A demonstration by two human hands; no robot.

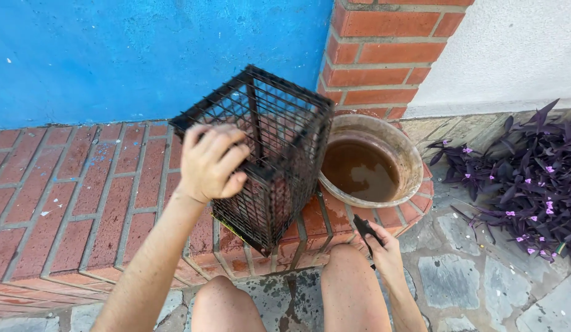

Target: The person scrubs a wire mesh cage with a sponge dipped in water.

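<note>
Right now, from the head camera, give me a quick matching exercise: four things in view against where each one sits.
Things:
1. black wire cage
2. bowl of brown water
3. purple-leaved plant
4. small dark tool

Places:
A. far right, on the stone paving
B. in the right hand, by the knee
C. gripped by the left hand, tilted on the brick ledge
D. by the brick pillar

Pairs: 1-C, 2-D, 3-A, 4-B

Bright, even daylight, soft shadows only. White wall (513, 49) top right nearly washes out. Focus sharp throughout; brick lines (82, 178) bow slightly toward left edge.
</note>
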